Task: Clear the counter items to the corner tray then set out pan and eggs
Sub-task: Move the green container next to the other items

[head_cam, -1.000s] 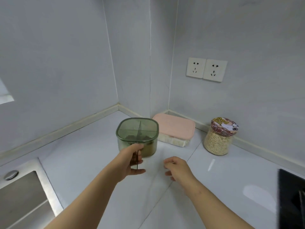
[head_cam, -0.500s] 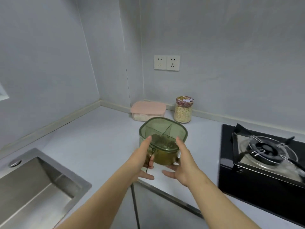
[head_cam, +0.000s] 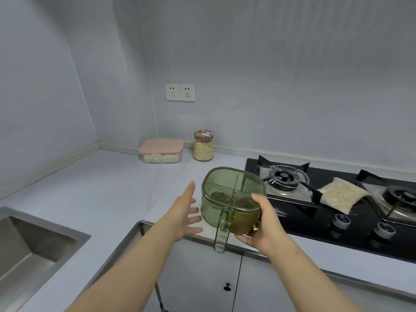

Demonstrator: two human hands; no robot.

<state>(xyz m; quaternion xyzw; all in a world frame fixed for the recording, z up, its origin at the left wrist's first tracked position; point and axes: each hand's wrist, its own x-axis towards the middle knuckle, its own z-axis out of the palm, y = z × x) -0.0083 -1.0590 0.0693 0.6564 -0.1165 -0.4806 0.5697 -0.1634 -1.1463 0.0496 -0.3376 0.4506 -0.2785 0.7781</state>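
A green see-through container (head_cam: 231, 194) with a divided lid and a long handle is held up in the air over the counter's front edge. My right hand (head_cam: 263, 224) grips it from the right side and underneath, thumb on the lid. My left hand (head_cam: 186, 212) is open just left of it, fingers spread, not touching. Far back in the corner stand a pink-lidded box (head_cam: 161, 150) and a grain-filled glass jar (head_cam: 203, 145). A clear bag of grain (head_cam: 340, 195) lies on the stove between the burners.
A black gas stove (head_cam: 315, 224) with two burners fills the right side. A steel sink (head_cam: 27, 242) is at the lower left. White counter (head_cam: 108, 190) stretches between them. Cabinet doors (head_cam: 202, 278) are below. Wall sockets (head_cam: 180, 92) sit above the corner.
The green container has been lifted from near the corner and carried back toward me and right. My left hand has let go of it; my right hand now holds it alone.
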